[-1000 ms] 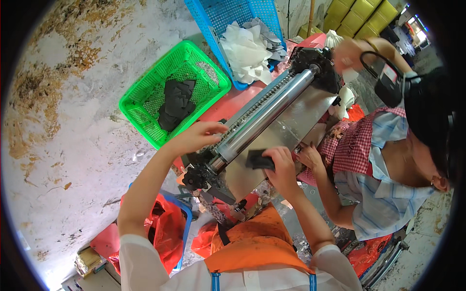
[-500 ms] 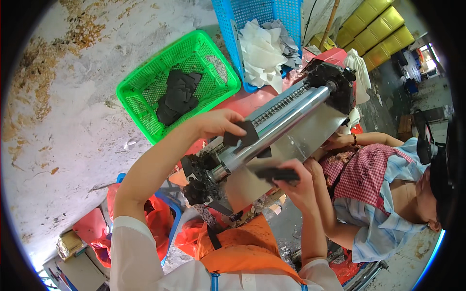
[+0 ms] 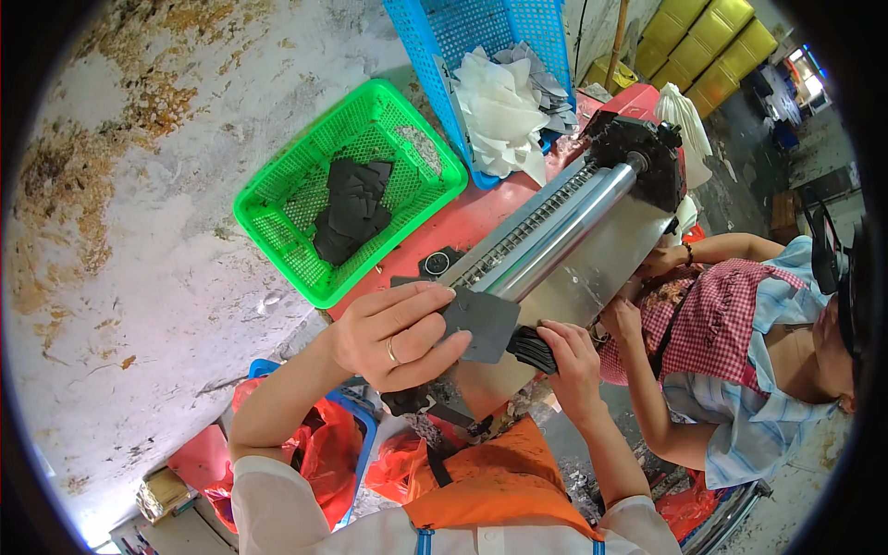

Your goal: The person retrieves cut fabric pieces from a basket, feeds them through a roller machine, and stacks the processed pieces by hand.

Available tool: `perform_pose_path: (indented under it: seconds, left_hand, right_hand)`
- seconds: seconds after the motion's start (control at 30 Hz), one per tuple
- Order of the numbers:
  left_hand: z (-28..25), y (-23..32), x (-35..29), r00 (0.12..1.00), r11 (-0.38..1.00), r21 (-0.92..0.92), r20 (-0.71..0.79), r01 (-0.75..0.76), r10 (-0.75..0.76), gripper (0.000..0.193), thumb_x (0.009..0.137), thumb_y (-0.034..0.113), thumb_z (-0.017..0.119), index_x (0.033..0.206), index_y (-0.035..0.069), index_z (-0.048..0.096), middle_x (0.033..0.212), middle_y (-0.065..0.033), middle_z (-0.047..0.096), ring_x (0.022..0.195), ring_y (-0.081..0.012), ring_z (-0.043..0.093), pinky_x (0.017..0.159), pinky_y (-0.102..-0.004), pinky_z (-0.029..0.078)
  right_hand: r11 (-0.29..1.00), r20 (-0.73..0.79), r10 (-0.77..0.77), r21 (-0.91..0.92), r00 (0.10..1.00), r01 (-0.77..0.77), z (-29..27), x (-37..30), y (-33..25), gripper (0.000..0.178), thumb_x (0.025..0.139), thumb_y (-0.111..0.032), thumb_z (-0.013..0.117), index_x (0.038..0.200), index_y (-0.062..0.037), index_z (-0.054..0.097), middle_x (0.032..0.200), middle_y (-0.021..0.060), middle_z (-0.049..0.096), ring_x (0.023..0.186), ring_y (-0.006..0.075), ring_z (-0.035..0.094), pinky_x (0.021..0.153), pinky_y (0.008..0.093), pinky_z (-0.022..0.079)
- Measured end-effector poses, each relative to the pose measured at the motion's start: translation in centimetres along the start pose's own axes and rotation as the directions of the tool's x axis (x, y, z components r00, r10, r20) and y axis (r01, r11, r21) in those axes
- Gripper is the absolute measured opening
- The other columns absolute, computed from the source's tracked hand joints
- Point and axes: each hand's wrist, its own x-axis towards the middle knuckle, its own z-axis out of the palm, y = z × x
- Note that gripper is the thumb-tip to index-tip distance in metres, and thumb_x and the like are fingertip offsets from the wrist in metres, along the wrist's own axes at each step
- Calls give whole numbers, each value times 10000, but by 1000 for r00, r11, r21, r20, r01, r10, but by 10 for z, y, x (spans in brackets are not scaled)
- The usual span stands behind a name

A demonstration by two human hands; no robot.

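My left hand (image 3: 398,338) pinches a flat dark grey piece (image 3: 487,324) of sheet material between thumb and fingers, over the near-left end of a roller machine. Close to it, my right hand (image 3: 575,370) grips a fanned stack of black pieces (image 3: 531,350). The held piece's edge nearly meets the stack; I cannot tell whether they touch. Beyond the hands runs the machine's shiny metal roller (image 3: 578,231), with a toothed row along its far side. A sloping metal plate (image 3: 606,259) lies on the near side. My left hand and its piece hide the roller's left end.
A green basket (image 3: 268,264) with black pieces (image 3: 353,208) stands beyond the machine, next to a blue basket (image 3: 416,60) of white and grey pieces. At right, a person in a checked apron (image 3: 703,314) works close by. Red bags (image 3: 328,453) fill a blue container at lower left.
My left hand has come back toward me from the roller's far side, holding a flat piece near the stack. My right hand, blurred before, is now steady with the stack. The view has shifted slightly.
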Motion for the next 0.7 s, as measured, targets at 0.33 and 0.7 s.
perform_pose_path:
  seconds: [0.33,0.7]
  left_hand:
    - [33,-16,-17,622,506,-428,193,749,-759,261,710,6,710,955,47,630,946,-79,638,831,-198,625,762,-286,499]
    - [103,-60,-52,-97,-622,-255,875,740,-474,168,813,86,703,953,43,620,915,-9,652,782,-96,624,712,-247,493]
  right_hand:
    - [999,-59,1,-43,998,-3,12,8,-3,421,621,101,627,1019,-38,637,1031,107,599,1005,312,561,859,391,462]
    - [982,-203,7,187,979,31,19,23,4,381,627,40,698,994,-52,657,1002,118,621,942,290,607,846,348,479]
